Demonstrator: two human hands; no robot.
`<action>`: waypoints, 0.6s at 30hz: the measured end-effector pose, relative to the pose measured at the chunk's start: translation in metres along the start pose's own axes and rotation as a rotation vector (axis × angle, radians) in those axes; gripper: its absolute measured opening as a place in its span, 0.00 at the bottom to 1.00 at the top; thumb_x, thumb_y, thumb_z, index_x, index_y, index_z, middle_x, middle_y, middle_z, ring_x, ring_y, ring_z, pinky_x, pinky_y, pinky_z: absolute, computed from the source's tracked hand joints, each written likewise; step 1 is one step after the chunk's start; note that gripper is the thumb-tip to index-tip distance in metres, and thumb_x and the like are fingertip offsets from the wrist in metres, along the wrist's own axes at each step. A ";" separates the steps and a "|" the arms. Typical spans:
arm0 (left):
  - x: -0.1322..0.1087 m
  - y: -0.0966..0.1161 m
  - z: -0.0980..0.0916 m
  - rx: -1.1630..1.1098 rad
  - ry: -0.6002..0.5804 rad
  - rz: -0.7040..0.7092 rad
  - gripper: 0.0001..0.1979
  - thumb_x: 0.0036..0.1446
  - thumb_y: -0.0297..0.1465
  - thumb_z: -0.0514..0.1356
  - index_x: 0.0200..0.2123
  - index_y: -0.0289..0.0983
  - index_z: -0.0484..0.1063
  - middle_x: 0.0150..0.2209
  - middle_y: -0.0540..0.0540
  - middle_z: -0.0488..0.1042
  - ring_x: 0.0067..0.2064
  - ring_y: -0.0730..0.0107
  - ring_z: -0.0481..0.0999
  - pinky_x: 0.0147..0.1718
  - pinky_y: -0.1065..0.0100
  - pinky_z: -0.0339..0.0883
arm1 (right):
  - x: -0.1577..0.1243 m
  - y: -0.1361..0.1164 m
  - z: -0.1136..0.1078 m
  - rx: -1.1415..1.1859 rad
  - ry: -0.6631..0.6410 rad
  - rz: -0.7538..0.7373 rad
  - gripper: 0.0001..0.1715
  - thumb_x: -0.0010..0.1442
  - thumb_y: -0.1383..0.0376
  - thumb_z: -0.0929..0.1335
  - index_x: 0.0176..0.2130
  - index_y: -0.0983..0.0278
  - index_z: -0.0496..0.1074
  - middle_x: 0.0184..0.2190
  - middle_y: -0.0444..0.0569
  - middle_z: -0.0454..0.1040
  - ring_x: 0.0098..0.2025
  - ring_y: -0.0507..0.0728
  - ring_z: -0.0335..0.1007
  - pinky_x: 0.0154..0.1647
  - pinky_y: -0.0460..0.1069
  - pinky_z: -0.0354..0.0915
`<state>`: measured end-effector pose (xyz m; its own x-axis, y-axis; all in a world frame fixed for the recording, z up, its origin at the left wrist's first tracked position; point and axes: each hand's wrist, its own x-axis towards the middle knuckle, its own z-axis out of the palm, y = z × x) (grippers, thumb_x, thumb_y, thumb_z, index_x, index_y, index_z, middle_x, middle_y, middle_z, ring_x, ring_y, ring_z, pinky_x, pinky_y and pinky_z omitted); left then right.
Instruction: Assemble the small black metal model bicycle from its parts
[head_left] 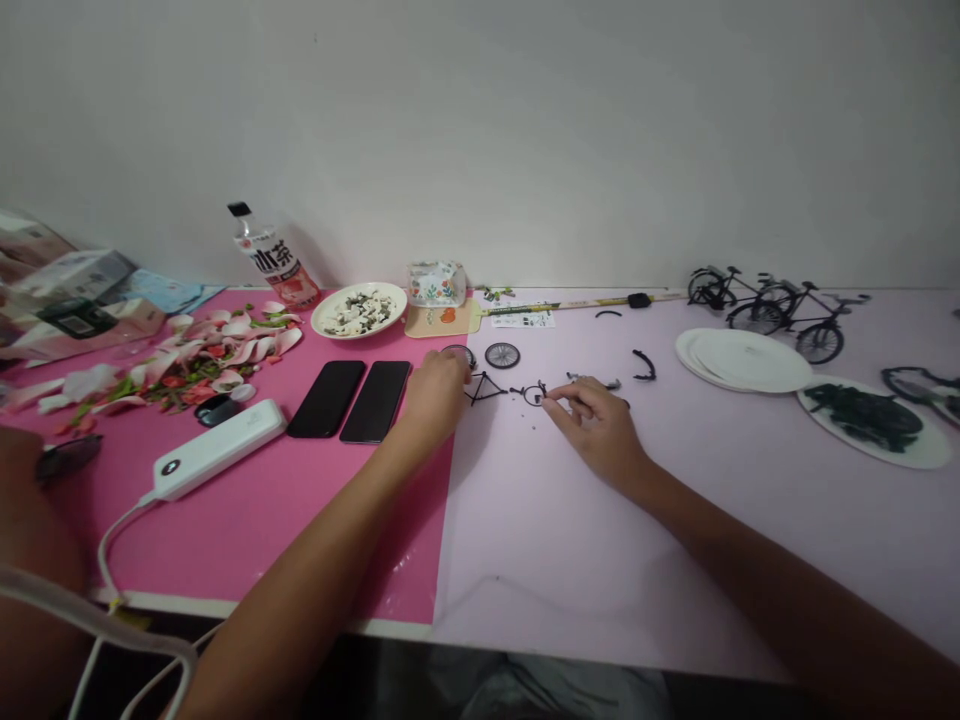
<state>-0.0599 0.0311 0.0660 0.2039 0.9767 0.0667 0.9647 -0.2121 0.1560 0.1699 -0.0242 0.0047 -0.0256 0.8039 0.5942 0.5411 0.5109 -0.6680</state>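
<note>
My left hand (437, 393) rests on the table with its fingers curled at a small black triangular bike frame (486, 388), next to a little wheel (458, 353). Whether it grips the frame is hidden by the fingers. My right hand (596, 423) lies on the pale mat, thumb and forefinger pinched at a small round black part (534, 395). A second loose wheel (502, 355) lies just beyond. A grey metal piece (592, 381) and a curved black fender (645, 365) lie past my right hand.
Two dark phones (351, 399) and a white power bank (221, 448) with a cable lie on the pink mat. A bowl (358, 310), a bottle (274, 258) and flower scraps (187, 362) sit at the back left. White plates (742, 358), a plate of black parts (870, 418) and two finished model bicycles (772, 300) are on the right.
</note>
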 end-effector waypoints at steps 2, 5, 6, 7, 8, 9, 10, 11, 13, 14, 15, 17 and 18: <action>-0.002 0.001 -0.001 -0.035 -0.009 -0.134 0.15 0.63 0.26 0.56 0.48 0.36 0.80 0.50 0.32 0.81 0.51 0.42 0.81 0.43 0.57 0.71 | 0.000 0.001 0.000 -0.007 -0.005 0.005 0.07 0.67 0.60 0.72 0.36 0.59 0.78 0.22 0.41 0.61 0.27 0.56 0.61 0.34 0.54 0.65; -0.003 0.002 0.002 -0.058 -0.068 -0.204 0.20 0.66 0.44 0.59 0.47 0.34 0.80 0.44 0.29 0.82 0.49 0.35 0.82 0.45 0.53 0.72 | 0.000 0.002 0.000 -0.016 -0.010 0.004 0.07 0.67 0.59 0.72 0.36 0.59 0.78 0.22 0.41 0.62 0.27 0.56 0.61 0.34 0.53 0.65; -0.003 0.002 0.004 -0.057 -0.088 -0.202 0.24 0.65 0.49 0.59 0.46 0.34 0.80 0.43 0.28 0.82 0.49 0.34 0.82 0.46 0.53 0.72 | 0.000 0.002 0.001 -0.017 -0.011 0.003 0.07 0.67 0.59 0.72 0.36 0.59 0.78 0.22 0.41 0.62 0.27 0.56 0.61 0.34 0.53 0.65; -0.002 0.002 0.005 -0.055 -0.105 -0.201 0.28 0.63 0.54 0.60 0.45 0.33 0.80 0.43 0.27 0.82 0.49 0.33 0.82 0.46 0.53 0.72 | -0.001 0.002 0.001 -0.018 -0.014 0.003 0.07 0.67 0.59 0.72 0.36 0.59 0.78 0.22 0.41 0.62 0.27 0.56 0.62 0.34 0.53 0.65; -0.001 0.002 0.006 -0.051 -0.121 -0.201 0.29 0.62 0.55 0.61 0.45 0.34 0.80 0.43 0.27 0.82 0.50 0.33 0.82 0.47 0.52 0.73 | -0.001 0.002 0.001 -0.017 -0.015 0.002 0.07 0.67 0.59 0.72 0.36 0.59 0.78 0.22 0.41 0.62 0.27 0.56 0.62 0.34 0.53 0.65; 0.000 0.001 0.007 -0.046 -0.137 -0.203 0.28 0.61 0.55 0.62 0.44 0.34 0.80 0.43 0.27 0.82 0.50 0.33 0.82 0.47 0.52 0.73 | -0.001 0.002 0.002 -0.014 -0.016 0.000 0.07 0.67 0.60 0.72 0.36 0.59 0.78 0.22 0.41 0.62 0.27 0.56 0.62 0.34 0.53 0.65; 0.000 0.000 0.007 -0.041 -0.149 -0.208 0.26 0.62 0.53 0.62 0.44 0.34 0.80 0.43 0.27 0.83 0.50 0.34 0.83 0.48 0.52 0.73 | -0.001 0.003 0.002 -0.010 -0.016 -0.004 0.07 0.66 0.60 0.72 0.36 0.59 0.78 0.22 0.41 0.62 0.27 0.56 0.62 0.35 0.53 0.65; 0.001 -0.001 0.005 -0.034 -0.156 -0.215 0.23 0.63 0.50 0.63 0.44 0.35 0.80 0.44 0.27 0.83 0.51 0.34 0.83 0.48 0.52 0.73 | -0.001 0.003 0.002 -0.006 -0.017 -0.008 0.07 0.66 0.60 0.72 0.36 0.59 0.78 0.22 0.40 0.62 0.27 0.56 0.61 0.35 0.53 0.65; 0.002 -0.004 0.002 -0.009 -0.155 -0.228 0.19 0.64 0.45 0.63 0.44 0.35 0.80 0.45 0.26 0.83 0.52 0.35 0.83 0.48 0.52 0.73 | -0.001 0.004 0.003 0.001 -0.014 -0.016 0.06 0.66 0.60 0.72 0.37 0.59 0.78 0.22 0.40 0.62 0.27 0.55 0.61 0.35 0.53 0.65; 0.003 -0.005 0.000 0.005 -0.153 -0.233 0.18 0.64 0.44 0.63 0.44 0.35 0.80 0.46 0.25 0.82 0.53 0.34 0.82 0.48 0.52 0.73 | -0.002 0.004 0.003 0.002 -0.012 -0.018 0.06 0.66 0.60 0.72 0.37 0.59 0.78 0.23 0.40 0.62 0.27 0.55 0.61 0.35 0.53 0.65; 0.003 -0.007 -0.002 0.010 -0.154 -0.236 0.18 0.64 0.44 0.63 0.45 0.34 0.80 0.47 0.24 0.82 0.53 0.33 0.82 0.49 0.52 0.73 | -0.002 0.005 0.004 0.001 -0.012 -0.017 0.06 0.66 0.61 0.72 0.37 0.59 0.78 0.23 0.40 0.62 0.27 0.55 0.61 0.35 0.53 0.65; 0.005 -0.010 -0.004 -0.002 -0.156 -0.249 0.22 0.64 0.48 0.62 0.45 0.34 0.80 0.48 0.24 0.82 0.54 0.32 0.82 0.49 0.51 0.73 | -0.002 0.005 0.004 -0.005 -0.014 -0.011 0.05 0.66 0.61 0.72 0.37 0.59 0.78 0.23 0.40 0.62 0.27 0.55 0.60 0.36 0.53 0.65; 0.006 -0.012 -0.004 -0.016 -0.150 -0.257 0.25 0.64 0.51 0.60 0.46 0.34 0.80 0.48 0.23 0.82 0.54 0.31 0.81 0.49 0.51 0.73 | -0.002 0.006 0.004 -0.007 -0.017 -0.006 0.05 0.66 0.61 0.72 0.37 0.59 0.78 0.23 0.40 0.62 0.27 0.55 0.60 0.36 0.53 0.65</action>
<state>-0.0709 0.0394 0.0683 -0.0237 0.9921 -0.1229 0.9854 0.0440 0.1644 0.1695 -0.0219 -0.0022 -0.0435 0.8057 0.5907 0.5470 0.5139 -0.6608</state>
